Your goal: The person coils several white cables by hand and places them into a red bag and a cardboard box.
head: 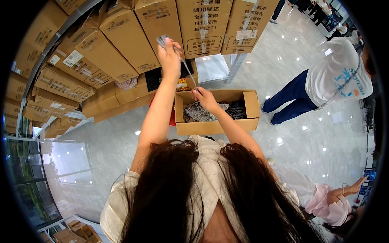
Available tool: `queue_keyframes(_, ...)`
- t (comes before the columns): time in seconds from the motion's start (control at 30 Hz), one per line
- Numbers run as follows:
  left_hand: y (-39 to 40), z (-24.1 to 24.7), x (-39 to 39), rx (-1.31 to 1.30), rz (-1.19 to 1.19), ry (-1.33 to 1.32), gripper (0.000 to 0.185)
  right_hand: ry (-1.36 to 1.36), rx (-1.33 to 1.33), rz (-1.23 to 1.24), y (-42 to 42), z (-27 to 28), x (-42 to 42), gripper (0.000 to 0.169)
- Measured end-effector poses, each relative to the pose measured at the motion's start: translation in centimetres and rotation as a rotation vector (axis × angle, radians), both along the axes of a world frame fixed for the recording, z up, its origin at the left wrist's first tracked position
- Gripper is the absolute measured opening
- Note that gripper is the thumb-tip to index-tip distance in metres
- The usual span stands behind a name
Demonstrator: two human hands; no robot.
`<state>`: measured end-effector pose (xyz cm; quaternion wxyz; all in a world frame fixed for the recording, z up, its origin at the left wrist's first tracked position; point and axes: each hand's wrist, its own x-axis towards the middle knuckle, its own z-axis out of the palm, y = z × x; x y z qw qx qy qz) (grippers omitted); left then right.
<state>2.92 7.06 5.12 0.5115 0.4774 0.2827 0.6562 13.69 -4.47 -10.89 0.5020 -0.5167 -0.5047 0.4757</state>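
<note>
My left hand (169, 56) is raised in front of the shelved cartons, closed around a small bundle of grey cable (163, 39). From that bundle a single strand runs down to my right hand (205, 98), which pinches it between thumb and fingers. Below my right hand stands an open cardboard box (217, 125). Tangled light grey cables (197, 111) fill its left part, and darker cables (237, 112) lie at its right. My right forearm hides some of the contents.
Tall cardboard cartons (158, 30) line a metal shelf beyond the box. A black keyboard (153, 79) lies at the shelf's lower edge, near a patterned pink cloth item (127, 83). One person (337, 73) stands to the right; another person (328, 203) is at lower right.
</note>
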Motion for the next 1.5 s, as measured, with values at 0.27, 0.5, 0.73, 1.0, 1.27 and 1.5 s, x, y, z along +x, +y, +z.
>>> queue_keyframes(0.27, 2.2, -1.0, -2.0, 0.441, 0.420, 0.905, 0.033, -0.197, -0.001, 0.226, -0.8, 9.1, 0.2, 0.026)
queue_keyframes(0.5, 2.2, -4.7, -4.3, 0.211, -0.413, 1.235, 0.030, -0.898, 0.448, 0.168, 0.1, 16.5, 5.4, 0.020)
queue_keyframes(0.73, -1.1, -4.0, -3.0, -0.392, -1.074, 0.420, 0.041, -0.749, 0.378, -0.069, 3.1, 17.2, 8.9, 0.024)
queue_keyframes(1.0, -2.3, -0.5, -2.2, -0.409, -0.922, -0.059, 0.031, -0.777, 0.274, -0.207, 3.6, 10.8, 10.1, 0.026)
queue_keyframes(1.27, -1.6, 0.2, -1.8, -0.420, -0.991, -0.242, 0.029, -0.851, 0.325, -0.182, 3.1, 8.7, 9.7, 0.038)
queue_keyframes(1.5, -1.0, 0.6, 0.0, -0.404, -0.589, -0.363, 0.026, -0.520, 0.212, -0.135, 3.9, 8.3, 5.9, 0.044)
